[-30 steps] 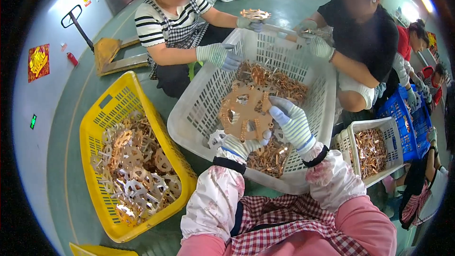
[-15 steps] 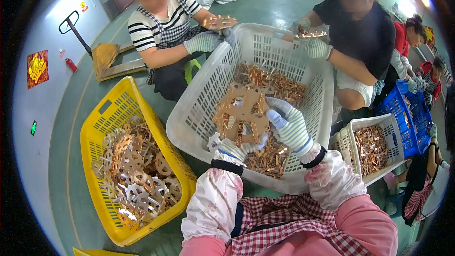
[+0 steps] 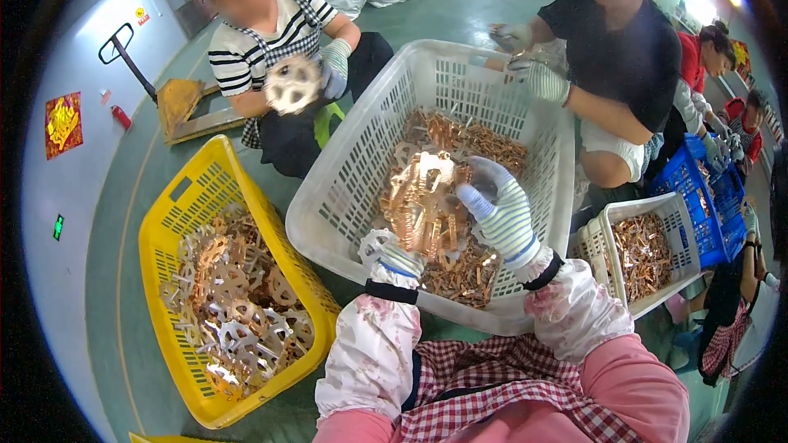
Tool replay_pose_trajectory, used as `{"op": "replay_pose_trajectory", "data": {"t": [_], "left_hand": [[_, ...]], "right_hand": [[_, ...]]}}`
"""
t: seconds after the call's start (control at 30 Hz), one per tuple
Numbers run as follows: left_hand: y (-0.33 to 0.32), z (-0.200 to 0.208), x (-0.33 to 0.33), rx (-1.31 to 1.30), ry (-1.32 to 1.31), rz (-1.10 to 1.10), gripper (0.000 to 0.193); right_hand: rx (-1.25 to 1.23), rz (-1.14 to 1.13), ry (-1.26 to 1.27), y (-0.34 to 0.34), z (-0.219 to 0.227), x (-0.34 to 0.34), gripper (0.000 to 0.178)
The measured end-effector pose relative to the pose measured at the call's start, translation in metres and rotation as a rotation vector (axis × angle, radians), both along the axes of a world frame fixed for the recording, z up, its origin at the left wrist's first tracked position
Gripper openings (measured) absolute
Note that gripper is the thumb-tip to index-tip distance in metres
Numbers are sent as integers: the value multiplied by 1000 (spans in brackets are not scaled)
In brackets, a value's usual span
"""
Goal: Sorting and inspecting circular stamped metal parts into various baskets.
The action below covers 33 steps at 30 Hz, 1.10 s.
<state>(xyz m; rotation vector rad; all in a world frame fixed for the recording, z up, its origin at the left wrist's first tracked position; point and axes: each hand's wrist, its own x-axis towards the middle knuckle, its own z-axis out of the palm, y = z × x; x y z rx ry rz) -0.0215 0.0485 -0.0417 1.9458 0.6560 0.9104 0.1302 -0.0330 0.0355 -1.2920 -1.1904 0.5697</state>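
Observation:
Over the white basket (image 3: 328,234) I hold a copper-coloured stamped metal plate (image 3: 423,201), tilted and blurred by motion. My right hand (image 3: 505,217), in a striped knit glove, has its thumb and fingers at the plate's right edge. On the near left side, my gloved left hand (image 3: 400,260) supports the plate, its fingers mostly hidden behind it. A silvery toothed metal piece (image 3: 377,244) shows beside the left hand. Beneath my hands, small copper strips (image 3: 460,279) lie heaped in the basket.
A yellow basket (image 3: 152,271) of cut-out metal plates stands at left. Smaller white (image 3: 689,238) and blue (image 3: 681,172) crates stand at right. Across the basket sit two gloved co-workers; the left one holds a round metal plate (image 3: 293,84). A pallet truck (image 3: 180,102) stands behind.
The plate in my hands has tipped from facing up to a steeper, blurred angle. The left co-worker's hands have drawn back from the basket rim, and their plate now faces me.

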Motion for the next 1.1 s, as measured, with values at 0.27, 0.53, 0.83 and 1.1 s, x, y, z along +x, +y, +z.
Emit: {"op": "replay_pose_trajectory", "data": {"t": [0.27, 0.53, 0.83, 1.1], "left_hand": [[12, -102, -29, -1114, -901, -332, 50], [-2, -82, -2, -707, -891, -601, 45], [47, -98, 9, -1201, -732, -270, 43], [6, -99, 6, -1248, -550, -183, 44]], "right_hand": [[-169, 41, 81, 9, -6, -5, 21], [-264, 179, 270, 4, -9, 8, 15], [-46, 104, 80, 3, -3, -17, 24], [-256, 257, 695, 2, 7, 7, 24]]}}
